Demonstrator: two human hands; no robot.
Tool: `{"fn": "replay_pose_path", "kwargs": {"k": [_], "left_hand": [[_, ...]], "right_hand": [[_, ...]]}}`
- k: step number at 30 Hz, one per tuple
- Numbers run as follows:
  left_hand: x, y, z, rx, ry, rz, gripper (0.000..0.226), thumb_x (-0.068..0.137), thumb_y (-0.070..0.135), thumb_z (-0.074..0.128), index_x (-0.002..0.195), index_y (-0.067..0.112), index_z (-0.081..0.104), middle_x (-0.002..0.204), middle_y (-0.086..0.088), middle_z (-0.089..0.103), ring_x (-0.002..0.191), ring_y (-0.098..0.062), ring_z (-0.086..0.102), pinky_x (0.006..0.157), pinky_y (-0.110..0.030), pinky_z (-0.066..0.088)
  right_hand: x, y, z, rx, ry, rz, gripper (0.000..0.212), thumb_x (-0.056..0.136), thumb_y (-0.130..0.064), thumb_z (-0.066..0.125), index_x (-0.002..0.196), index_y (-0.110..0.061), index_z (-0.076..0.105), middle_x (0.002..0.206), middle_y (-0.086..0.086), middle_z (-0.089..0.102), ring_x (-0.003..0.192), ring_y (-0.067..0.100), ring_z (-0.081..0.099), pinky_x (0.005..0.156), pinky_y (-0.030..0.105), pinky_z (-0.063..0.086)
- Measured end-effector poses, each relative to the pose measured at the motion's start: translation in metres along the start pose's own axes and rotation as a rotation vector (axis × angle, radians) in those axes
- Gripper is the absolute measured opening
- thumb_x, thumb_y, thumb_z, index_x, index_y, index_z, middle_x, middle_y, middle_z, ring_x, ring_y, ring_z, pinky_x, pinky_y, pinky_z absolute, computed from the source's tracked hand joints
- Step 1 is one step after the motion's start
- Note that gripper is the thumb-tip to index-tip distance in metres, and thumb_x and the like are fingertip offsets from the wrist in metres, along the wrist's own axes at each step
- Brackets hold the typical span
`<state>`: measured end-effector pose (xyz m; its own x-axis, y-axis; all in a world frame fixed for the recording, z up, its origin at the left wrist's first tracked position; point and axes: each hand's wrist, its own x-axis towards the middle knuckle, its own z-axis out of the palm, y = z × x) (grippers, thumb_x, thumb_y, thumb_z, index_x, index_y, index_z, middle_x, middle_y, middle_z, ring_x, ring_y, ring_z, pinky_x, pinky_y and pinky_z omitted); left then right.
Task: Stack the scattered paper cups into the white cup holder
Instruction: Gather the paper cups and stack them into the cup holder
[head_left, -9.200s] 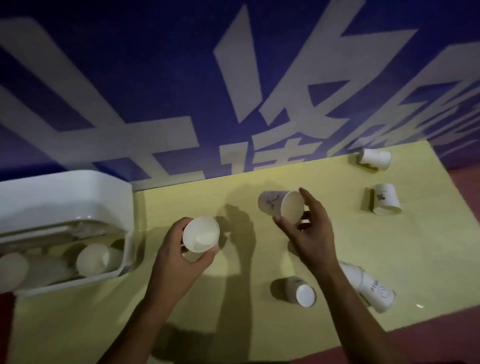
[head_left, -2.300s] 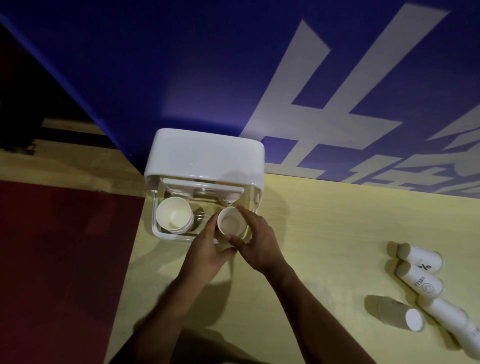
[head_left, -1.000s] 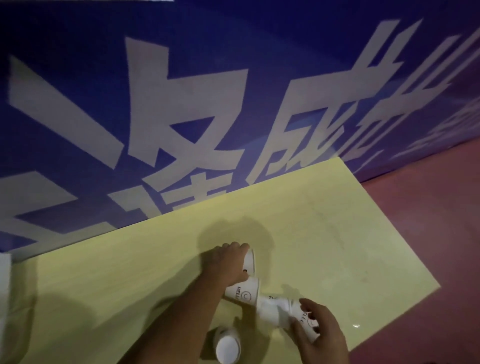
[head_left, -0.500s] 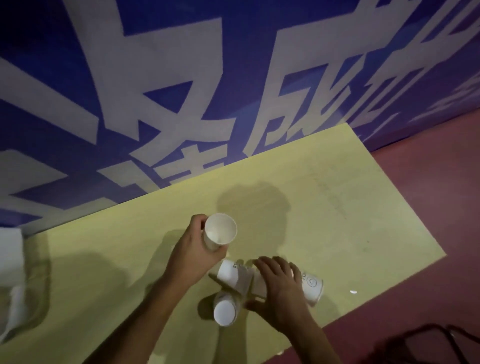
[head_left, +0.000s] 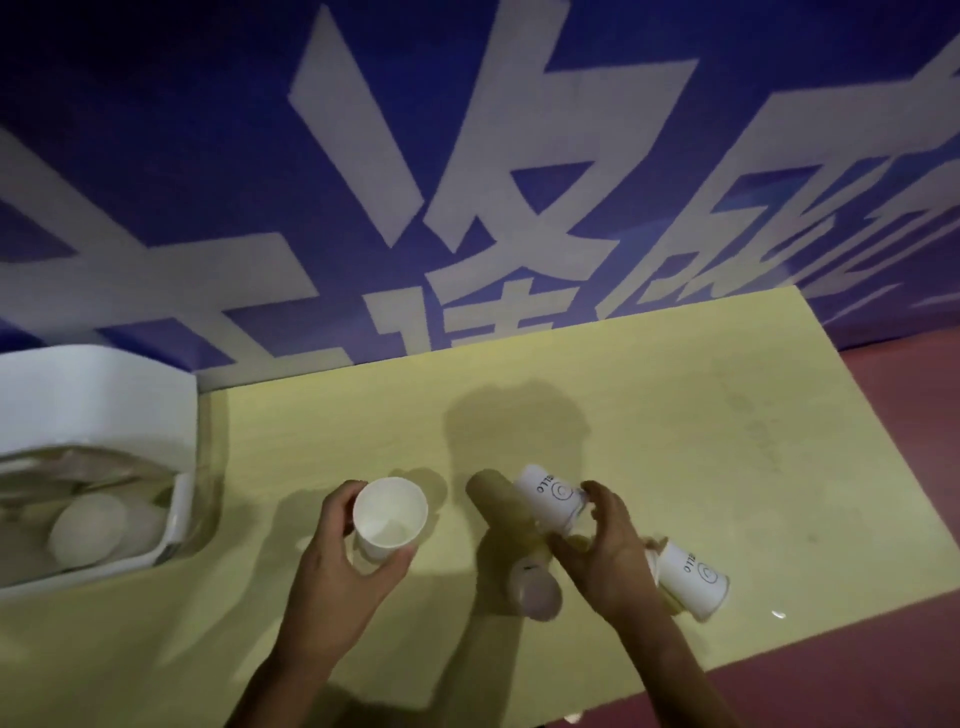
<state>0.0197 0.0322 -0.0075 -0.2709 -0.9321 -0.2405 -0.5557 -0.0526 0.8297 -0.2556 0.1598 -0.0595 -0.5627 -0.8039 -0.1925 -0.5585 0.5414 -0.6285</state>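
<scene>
Ok, head view: left grip (head_left: 337, 561) wraps a plain cup (head_left: 389, 514), mouth up. Right grip (head_left: 608, 556) clasps a printed cup (head_left: 550, 493), tilted above the desk (head_left: 675, 415). A second printed cup (head_left: 691, 577) and a shaded cup (head_left: 535, 592) lie beside it. The white cup holder (head_left: 104, 405) sits far left. Paper looks light, thin and crushable, so hold mid-wall, gently.

Blue wall banner (head_left: 197, 156) ahead of me, with large white characters (head_left: 498, 218) printed across it. Pale yellow tabletop (head_left: 675, 415) butts against its lower edge. Dull red floor (head_left: 914, 426) to my right and past the near edge. Light dim; soft shadows on the tabletop.
</scene>
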Motion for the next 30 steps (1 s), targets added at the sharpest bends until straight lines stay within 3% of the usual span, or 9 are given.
{"fn": "replay_pose_path", "kwargs": {"k": [4,9,18,21,25,28,30], "left_hand": [[-0.004,-0.019,-0.059,-0.052,0.1,-0.004,0.077,0.071,0.026,0.092,0.129,0.044,0.045,0.124,0.033,0.055,0.113,-0.003,0.06,0.082,-0.03,0.05],[-0.013,-0.059,-0.148,-0.063,0.235,0.002,0.081,0.069,0.028,0.093,0.134,0.04,0.045,0.125,0.03,0.056,0.113,-0.013,0.06,0.087,-0.037,0.055],[-0.011,-0.13,-0.263,-0.067,0.416,0.061,0.078,0.071,0.034,0.092,0.137,0.023,0.053,0.133,0.01,0.061,0.125,-0.011,0.057,0.098,-0.035,0.053],[0.002,-0.14,-0.275,-0.052,0.402,0.085,0.078,0.074,0.035,0.091,0.14,0.027,0.051,0.136,0.012,0.058,0.129,-0.009,0.054,0.099,-0.026,0.051],[0.02,-0.155,-0.275,-0.015,0.316,0.109,0.078,0.078,0.041,0.087,0.145,0.036,0.047,0.141,0.016,0.055,0.131,-0.004,0.051,0.097,-0.026,0.051],[0.032,-0.17,-0.269,0.135,0.264,0.115,0.083,0.079,0.043,0.085,0.148,0.04,0.039,0.138,0.007,0.057,0.124,-0.011,0.053,0.089,-0.027,0.052],[0.038,-0.181,-0.264,0.19,0.235,0.113,0.086,0.078,0.042,0.085,0.15,0.038,0.036,0.137,0.002,0.058,0.122,-0.015,0.056,0.092,-0.029,0.053]], "right_hand": [[0.003,-0.084,0.016,0.199,0.046,-0.087,0.08,0.072,-0.026,0.091,0.139,-0.019,0.047,0.126,-0.011,0.047,0.101,0.008,0.063,0.069,0.019,0.056],[-0.017,-0.196,0.066,0.242,-0.017,-0.264,0.08,0.071,-0.04,0.091,0.138,-0.019,0.052,0.129,-0.012,0.052,0.102,0.007,0.059,0.068,0.012,0.049],[-0.07,-0.311,0.164,0.293,-0.119,-0.269,0.074,0.067,-0.044,0.091,0.132,-0.029,0.058,0.125,-0.021,0.056,0.097,0.006,0.063,0.067,0.024,0.055],[-0.079,-0.326,0.178,0.323,-0.115,-0.232,0.074,0.067,-0.045,0.09,0.132,-0.031,0.058,0.127,-0.02,0.057,0.098,0.009,0.064,0.068,0.03,0.057],[-0.085,-0.339,0.186,0.353,-0.098,-0.179,0.071,0.068,-0.037,0.091,0.13,-0.033,0.057,0.124,-0.022,0.058,0.093,0.008,0.065,0.068,0.024,0.054],[-0.088,-0.345,0.184,0.345,-0.074,-0.17,0.069,0.071,-0.04,0.089,0.132,-0.033,0.056,0.123,-0.025,0.056,0.091,0.008,0.065,0.068,0.02,0.053],[-0.09,-0.347,0.183,0.334,-0.057,-0.172,0.073,0.071,-0.046,0.086,0.135,-0.031,0.055,0.125,-0.023,0.056,0.093,0.008,0.064,0.07,0.02,0.053]]}}
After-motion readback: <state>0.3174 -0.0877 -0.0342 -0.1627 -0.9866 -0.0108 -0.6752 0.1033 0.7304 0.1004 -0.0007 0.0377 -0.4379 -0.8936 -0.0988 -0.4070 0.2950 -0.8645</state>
